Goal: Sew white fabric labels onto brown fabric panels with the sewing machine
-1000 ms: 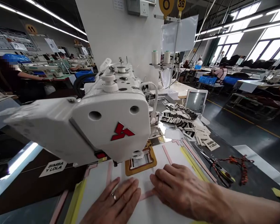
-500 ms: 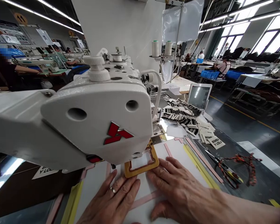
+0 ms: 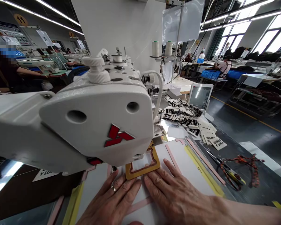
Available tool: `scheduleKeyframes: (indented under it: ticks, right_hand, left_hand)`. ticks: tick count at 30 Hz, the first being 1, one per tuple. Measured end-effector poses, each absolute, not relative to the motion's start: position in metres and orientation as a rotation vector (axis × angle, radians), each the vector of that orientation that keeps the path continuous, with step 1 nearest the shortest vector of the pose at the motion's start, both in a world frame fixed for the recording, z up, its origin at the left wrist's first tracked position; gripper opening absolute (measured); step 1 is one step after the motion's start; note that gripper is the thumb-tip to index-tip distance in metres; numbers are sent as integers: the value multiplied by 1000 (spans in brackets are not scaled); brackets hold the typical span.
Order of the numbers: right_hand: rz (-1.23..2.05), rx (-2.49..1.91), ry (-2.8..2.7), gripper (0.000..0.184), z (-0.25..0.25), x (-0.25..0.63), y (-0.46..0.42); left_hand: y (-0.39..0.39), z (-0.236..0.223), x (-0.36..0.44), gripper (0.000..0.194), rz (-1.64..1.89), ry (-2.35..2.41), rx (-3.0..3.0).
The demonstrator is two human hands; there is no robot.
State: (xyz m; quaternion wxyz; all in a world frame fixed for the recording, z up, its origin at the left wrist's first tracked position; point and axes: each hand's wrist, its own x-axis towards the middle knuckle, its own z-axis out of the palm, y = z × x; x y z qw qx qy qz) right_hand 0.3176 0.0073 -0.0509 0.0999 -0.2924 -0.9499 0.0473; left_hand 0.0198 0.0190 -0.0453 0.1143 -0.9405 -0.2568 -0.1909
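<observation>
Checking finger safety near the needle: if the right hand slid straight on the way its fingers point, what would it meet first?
Probably the yellow frame under the sewing machine; the right hand lies just short of it.

The sewing machine head (image 3: pixel 96 125) overhangs the frame (image 3: pixel 142 162); open table (image 3: pixel 259 190) lies rightward.

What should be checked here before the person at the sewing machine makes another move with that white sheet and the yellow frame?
1. Left hand flat on white sheet: ok.
2. Right hand flat on sheet: ok.
3. Fingertips clear of yellow frame: not ok, they reach its front edge.
4. Needle position under machine head: cannot tell, hidden.
5. Scissors off the sheet: ok.
6. Labels apart from frame: ok.
</observation>
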Motion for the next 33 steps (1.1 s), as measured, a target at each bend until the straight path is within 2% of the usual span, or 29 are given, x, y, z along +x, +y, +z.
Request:
scheduleKeyframes:
  ticks: [8, 12, 16, 20, 24, 29, 33]
  right_hand:
    - [465, -955, -2796, 96, -19, 298, 15]
    - [451, -1022, -2774, 99, -16, 300, 13]
    - [388, -1055, -2735, 112, -21, 311, 11]
    - [363, -1053, -2658, 112, -20, 317, 11]
    - [413, -1021, -2644, 111, -17, 317, 12]
    - [311, -1053, -2615, 94, -23, 326, 2]
    - [171, -1027, -2522, 59, -30, 335, -10]
  left_hand:
    - [28, -43, 21, 68, -630, -643, -2669]
    - [27, -34, 26, 58, -587, -662, -2673]
    - [25, -33, 28, 57, -626, -688, -2684]
    - [24, -28, 29, 57, -612, -713, -2643]
    - [23, -21, 30, 49, -585, -685, -2620]
    - [19, -27, 22, 61, -464, -712, -2618]
    - [14, -32, 15, 73, -344, -745, -2601]
